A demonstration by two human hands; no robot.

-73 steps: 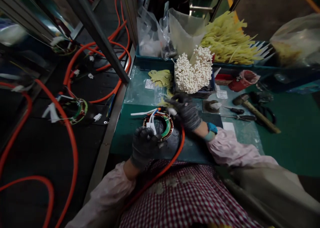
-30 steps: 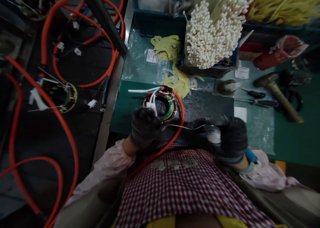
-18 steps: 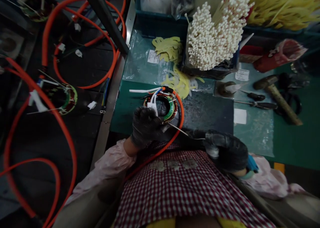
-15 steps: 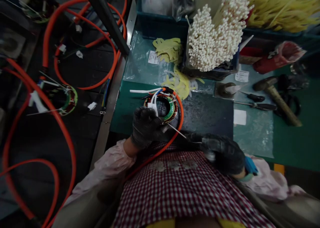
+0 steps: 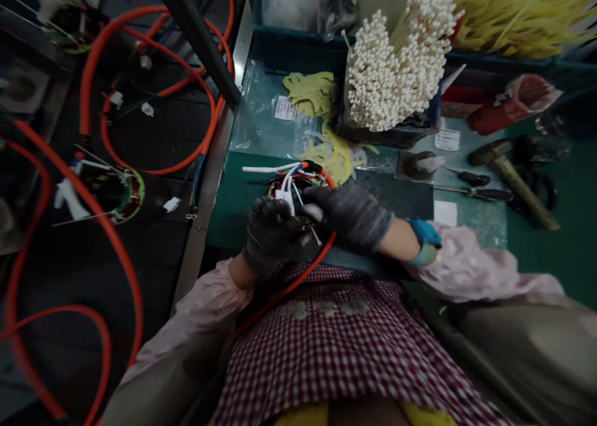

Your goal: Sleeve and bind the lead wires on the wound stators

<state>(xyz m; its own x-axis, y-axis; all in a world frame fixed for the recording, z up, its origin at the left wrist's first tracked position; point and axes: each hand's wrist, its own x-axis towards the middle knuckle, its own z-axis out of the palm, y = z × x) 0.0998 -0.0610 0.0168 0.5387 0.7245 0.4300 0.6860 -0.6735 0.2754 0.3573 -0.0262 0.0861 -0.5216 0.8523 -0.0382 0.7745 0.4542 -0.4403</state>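
Observation:
A ring-shaped wound coil [image 5: 303, 181] with white and blue leads and an orange cable [image 5: 321, 258] sits on the green bench, its lower part hidden by both gloved hands. My left hand [image 5: 270, 233], in a dark glove, is closed on the coil's lower left edge beside a white sleeve [image 5: 283, 196]. Over the coil's right side is my right hand [image 5: 347, 213], also gloved, its fingers closed round something I cannot make out. A thin white stick or thread [image 5: 316, 236] shows below its fingertips, and another thin white length stands above them.
Behind the coil lie yellow strips [image 5: 340, 155] and a box of white-tipped sticks [image 5: 380, 84]. A hammer [image 5: 517, 177], screwdrivers [image 5: 489, 194] and a red roll [image 5: 513, 109] are at right. Orange cables [image 5: 135, 258] and another coil [image 5: 128, 193] lie left.
My right hand has moved left and up from the bench's front edge onto the coil. The white thread no longer stretches out to the right. My left hand has stayed nearly in place.

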